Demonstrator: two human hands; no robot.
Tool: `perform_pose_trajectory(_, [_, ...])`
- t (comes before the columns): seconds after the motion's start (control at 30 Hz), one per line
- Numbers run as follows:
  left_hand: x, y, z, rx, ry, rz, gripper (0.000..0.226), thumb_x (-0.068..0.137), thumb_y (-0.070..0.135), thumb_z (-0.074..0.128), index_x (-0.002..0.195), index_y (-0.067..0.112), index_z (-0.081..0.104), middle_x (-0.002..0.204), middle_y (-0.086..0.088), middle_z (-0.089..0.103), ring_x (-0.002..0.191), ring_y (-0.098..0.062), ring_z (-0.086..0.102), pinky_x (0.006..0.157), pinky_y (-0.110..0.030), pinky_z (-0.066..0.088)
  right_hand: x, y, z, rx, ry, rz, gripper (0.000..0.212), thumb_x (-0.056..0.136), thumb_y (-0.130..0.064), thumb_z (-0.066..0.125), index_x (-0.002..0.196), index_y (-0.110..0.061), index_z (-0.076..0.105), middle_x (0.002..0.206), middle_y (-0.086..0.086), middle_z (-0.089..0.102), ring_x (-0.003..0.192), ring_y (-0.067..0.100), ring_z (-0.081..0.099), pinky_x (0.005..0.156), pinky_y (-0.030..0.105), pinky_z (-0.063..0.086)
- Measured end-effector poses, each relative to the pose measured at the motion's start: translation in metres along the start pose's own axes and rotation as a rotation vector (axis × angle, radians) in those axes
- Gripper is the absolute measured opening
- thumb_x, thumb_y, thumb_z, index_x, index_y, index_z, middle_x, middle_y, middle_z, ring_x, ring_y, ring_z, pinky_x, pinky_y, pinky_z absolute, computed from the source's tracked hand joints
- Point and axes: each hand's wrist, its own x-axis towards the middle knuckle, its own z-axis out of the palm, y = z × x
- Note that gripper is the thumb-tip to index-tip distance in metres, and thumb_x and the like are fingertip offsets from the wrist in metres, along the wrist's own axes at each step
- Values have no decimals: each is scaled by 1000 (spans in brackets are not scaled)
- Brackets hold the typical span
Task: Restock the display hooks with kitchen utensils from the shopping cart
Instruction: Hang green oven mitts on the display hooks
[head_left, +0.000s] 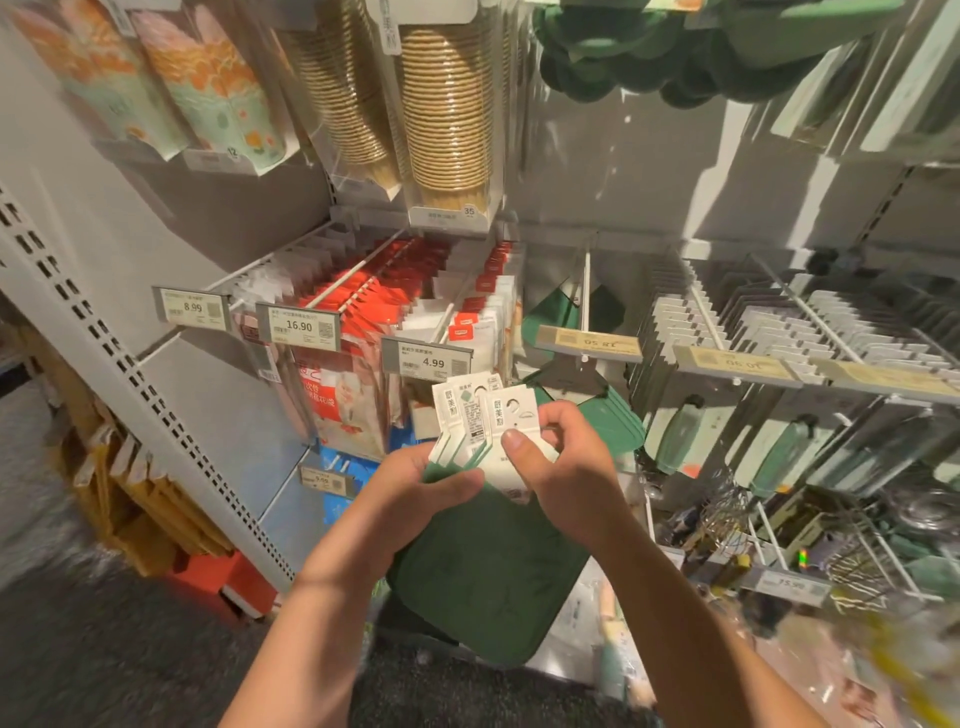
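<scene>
Left hand (415, 480) curls round bunch of green mats (483, 566) from 9 o'clock, gripping below white header cards (475, 415), likely to keep hang holes stacked; mats hang toward 6 o'clock, mid-frame, below price tag (427, 358)

Right hand (563, 467) pinches front card, thumb over face (seemingly peeling one off for hanging)

Near-bare hook (586, 296) at 12 o'clock of hands, few green mats behind it: probable target
</scene>
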Motion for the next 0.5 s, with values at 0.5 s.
perform_pose_trajectory(0.5, [1, -4, 15, -88, 5, -67, 37, 81, 34, 77, 113, 15, 79, 112, -10, 79, 106, -32, 74, 102, -57, 54, -1, -10, -19, 113, -31, 43, 11, 98, -10, 66, 99, -20, 61, 95, -1, 78, 81, 22, 75, 62, 41, 59])
